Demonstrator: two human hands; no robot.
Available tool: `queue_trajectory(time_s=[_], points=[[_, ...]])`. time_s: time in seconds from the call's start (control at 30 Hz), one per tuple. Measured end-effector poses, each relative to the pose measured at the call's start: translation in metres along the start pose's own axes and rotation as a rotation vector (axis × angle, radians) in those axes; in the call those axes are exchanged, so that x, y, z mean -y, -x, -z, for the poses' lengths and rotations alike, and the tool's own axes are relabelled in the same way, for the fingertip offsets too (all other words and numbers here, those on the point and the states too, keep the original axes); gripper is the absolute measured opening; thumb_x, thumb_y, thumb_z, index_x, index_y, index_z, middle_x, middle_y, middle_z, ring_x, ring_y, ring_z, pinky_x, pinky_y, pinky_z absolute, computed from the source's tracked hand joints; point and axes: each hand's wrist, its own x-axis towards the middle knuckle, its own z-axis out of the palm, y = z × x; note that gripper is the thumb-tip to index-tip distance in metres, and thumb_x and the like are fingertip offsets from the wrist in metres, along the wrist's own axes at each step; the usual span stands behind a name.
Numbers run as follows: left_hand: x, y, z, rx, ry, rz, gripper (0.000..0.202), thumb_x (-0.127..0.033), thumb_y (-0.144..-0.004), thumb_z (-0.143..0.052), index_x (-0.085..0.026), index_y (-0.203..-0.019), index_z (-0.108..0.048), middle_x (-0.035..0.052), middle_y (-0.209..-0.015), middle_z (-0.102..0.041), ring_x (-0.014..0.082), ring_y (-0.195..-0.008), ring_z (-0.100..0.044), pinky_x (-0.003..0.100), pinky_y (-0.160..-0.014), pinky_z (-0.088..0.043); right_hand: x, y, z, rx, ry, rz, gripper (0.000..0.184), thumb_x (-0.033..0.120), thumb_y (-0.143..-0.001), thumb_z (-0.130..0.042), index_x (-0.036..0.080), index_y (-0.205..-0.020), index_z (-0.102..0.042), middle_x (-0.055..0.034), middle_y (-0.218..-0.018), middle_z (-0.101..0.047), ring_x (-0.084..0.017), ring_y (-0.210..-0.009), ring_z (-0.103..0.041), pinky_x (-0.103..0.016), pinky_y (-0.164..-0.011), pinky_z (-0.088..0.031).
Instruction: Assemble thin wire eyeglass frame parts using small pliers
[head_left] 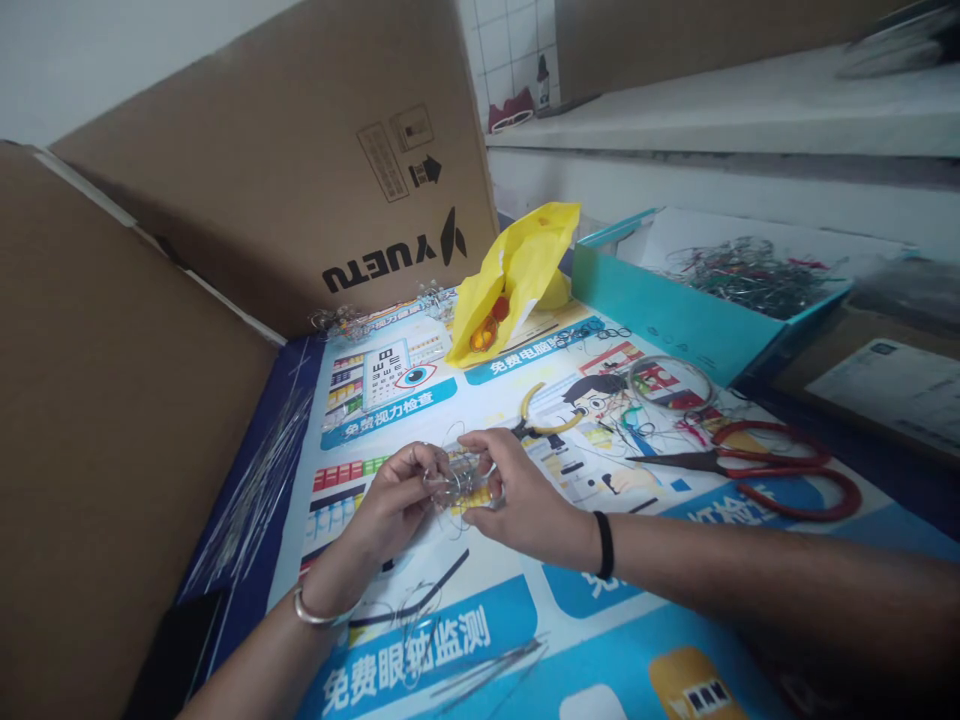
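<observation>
My left hand [390, 500] and my right hand [517, 495] meet over a printed poster [487, 640] that covers the table. Between their pinched fingers is a small clear piece wound with thin wire [457, 485]. Fine wire loops hang down from it. My left wrist wears a silver bangle [311, 612] and my right wrist a black band [604, 545].
Red-handled scissors [772, 475] lie to the right, yellow-handled pliers [544, 418] just behind my hands. A yellow bag [517, 275] and a teal box [675, 310] holding tangled wires stand farther back. Cardboard panels [112, 450] wall the left and back. Loose wire pieces [420, 600] lie near me.
</observation>
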Motion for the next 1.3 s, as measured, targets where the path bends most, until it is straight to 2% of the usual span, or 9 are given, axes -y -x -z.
queue_trajectory(time_s=[0.33,0.63,0.83,1.1,1.3], points=[[0.0003,0.0016,-0.0002,-0.001,0.018,0.017,0.012,-0.009,-0.071,-0.063,-0.014,-0.069,-0.053,0.0001,-0.076,-0.054,0.009,-0.057,-0.05,0.021,-0.052,-0.038,0.0014,-0.0009,-0.0004,-0.012,0.05,0.05,0.069,0.004,-0.06,-0.059,0.024,-0.122,-0.034,-0.007,-0.116,-0.039,-0.017,-0.094,-0.046,-0.031,-0.071,-0.047],[0.0006,-0.0006,-0.0043,-0.033,0.071,0.029,0.014,-0.006,-0.07,-0.063,-0.014,-0.068,-0.052,0.0004,-0.074,-0.054,0.0098,-0.059,-0.05,0.021,-0.054,-0.038,0.0011,-0.0023,-0.0003,-0.073,0.012,0.04,0.049,0.003,-0.06,-0.059,0.023,-0.101,-0.04,-0.003,-0.103,-0.042,-0.015,-0.085,-0.046,-0.027,-0.068,-0.044],[0.0006,-0.0002,-0.0063,-0.045,0.135,0.03,0.014,-0.005,-0.07,-0.062,-0.015,-0.069,-0.052,-0.0002,-0.071,-0.054,0.009,-0.056,-0.051,0.021,-0.054,-0.038,0.0041,-0.0065,0.001,-0.083,0.003,0.079,0.034,-0.001,-0.06,-0.057,0.021,-0.08,-0.042,-0.0035,-0.105,-0.04,-0.013,-0.081,-0.045,-0.025,-0.064,-0.042],[0.0044,-0.0018,-0.0012,-0.05,0.142,0.018,0.013,-0.006,-0.071,-0.062,-0.015,-0.069,-0.052,0.0003,-0.076,-0.055,0.0092,-0.058,-0.053,0.021,-0.055,-0.039,0.0028,-0.0076,0.0013,-0.052,0.005,0.082,0.022,0.003,-0.064,-0.062,0.02,-0.078,-0.056,-0.0058,-0.107,-0.039,-0.019,-0.1,-0.046,-0.028,-0.072,-0.042],[0.0041,-0.0008,-0.002,-0.05,0.133,0.03,0.012,-0.007,-0.072,-0.062,-0.015,-0.07,-0.053,0.0,-0.075,-0.055,0.0087,-0.056,-0.052,0.02,-0.054,-0.039,0.0039,-0.0073,0.0017,-0.056,-0.013,0.045,0.023,0.0,-0.062,-0.061,0.019,-0.072,-0.053,-0.0056,-0.108,-0.041,-0.017,-0.098,-0.047,-0.026,-0.07,-0.042]])
